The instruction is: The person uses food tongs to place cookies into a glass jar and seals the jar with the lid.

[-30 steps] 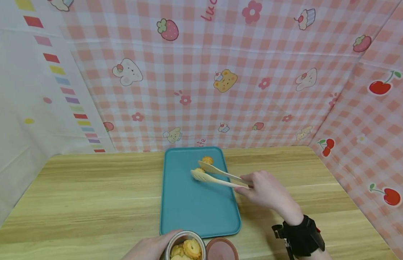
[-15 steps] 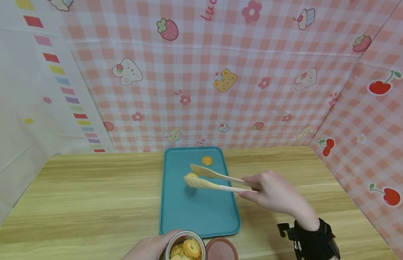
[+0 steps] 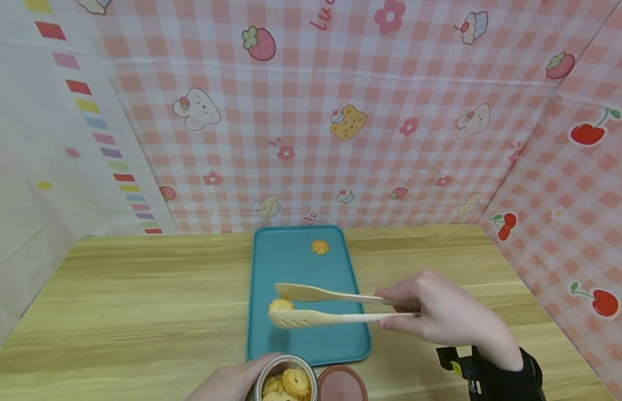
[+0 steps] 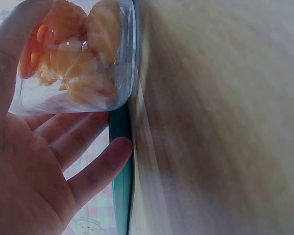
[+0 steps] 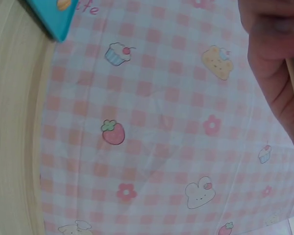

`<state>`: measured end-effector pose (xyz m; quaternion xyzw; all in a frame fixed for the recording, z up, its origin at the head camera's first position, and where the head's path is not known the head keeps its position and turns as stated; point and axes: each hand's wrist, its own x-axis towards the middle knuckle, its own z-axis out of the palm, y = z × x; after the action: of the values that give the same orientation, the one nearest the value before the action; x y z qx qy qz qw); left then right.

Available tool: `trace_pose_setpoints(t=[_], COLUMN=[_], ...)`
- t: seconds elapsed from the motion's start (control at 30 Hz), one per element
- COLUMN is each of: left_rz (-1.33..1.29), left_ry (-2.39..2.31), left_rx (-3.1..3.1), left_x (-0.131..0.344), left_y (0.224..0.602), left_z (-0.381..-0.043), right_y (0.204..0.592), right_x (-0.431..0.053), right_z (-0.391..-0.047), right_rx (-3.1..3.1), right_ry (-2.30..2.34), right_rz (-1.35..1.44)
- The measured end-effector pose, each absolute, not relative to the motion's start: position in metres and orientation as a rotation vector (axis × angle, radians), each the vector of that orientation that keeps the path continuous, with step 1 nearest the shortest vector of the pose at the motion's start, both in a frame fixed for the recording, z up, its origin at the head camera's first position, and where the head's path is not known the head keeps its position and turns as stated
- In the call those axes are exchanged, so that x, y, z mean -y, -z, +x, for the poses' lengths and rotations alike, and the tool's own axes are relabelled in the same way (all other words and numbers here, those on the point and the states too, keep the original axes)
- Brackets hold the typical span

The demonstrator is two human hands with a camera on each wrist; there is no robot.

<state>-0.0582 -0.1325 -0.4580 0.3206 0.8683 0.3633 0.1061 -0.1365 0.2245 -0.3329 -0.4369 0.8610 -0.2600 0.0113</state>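
Observation:
My right hand [image 3: 436,309] grips wooden tongs [image 3: 331,318] by their handles, reaching in from the right over the blue tray [image 3: 311,348]. Between the tong tips is a golden cookie [image 3: 281,304], above the tray's left half. A second cookie [image 3: 319,247] lies near the tray's far right corner. At the bottom edge of the head view my left hand [image 3: 235,380] holds a clear jar [image 3: 314,384] of cookies [image 3: 295,382], its mouth facing up. The left wrist view shows the thumb and fingers around the jar [image 4: 125,73]. In the right wrist view only part of the right hand [image 5: 274,58] appears.
A round reddish-brown lid [image 3: 342,384] lies right beside the jar, near the tray's front edge. The wooden table [image 3: 140,301] ends at a checked pink cloth wall [image 3: 311,167] behind, with cloth sides left and right.
My right hand has lifted one cookie with the tongs and brought it left and toward me. The other cookie stays at the tray's far end. My left hand and the jar hold still.

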Motion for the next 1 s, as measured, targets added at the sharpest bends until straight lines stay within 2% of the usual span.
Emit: trace_pose_setpoints(t=[0.53, 1.0], left_rz=[0.997, 0.866], left_ry=[-0.927, -0.977], left_rx=[-2.673, -2.528], left_x=[0.134, 0.131], left_y=[0.464, 0.457], left_z=[-0.059, -0.062], right_y=[0.323, 0.316], right_x=[-0.228, -0.228], right_z=[-0.125, -0.115], right_rx=[-2.518, -2.494], right_ry=[0.848, 0.727], right_rz=[-1.55, -1.659])
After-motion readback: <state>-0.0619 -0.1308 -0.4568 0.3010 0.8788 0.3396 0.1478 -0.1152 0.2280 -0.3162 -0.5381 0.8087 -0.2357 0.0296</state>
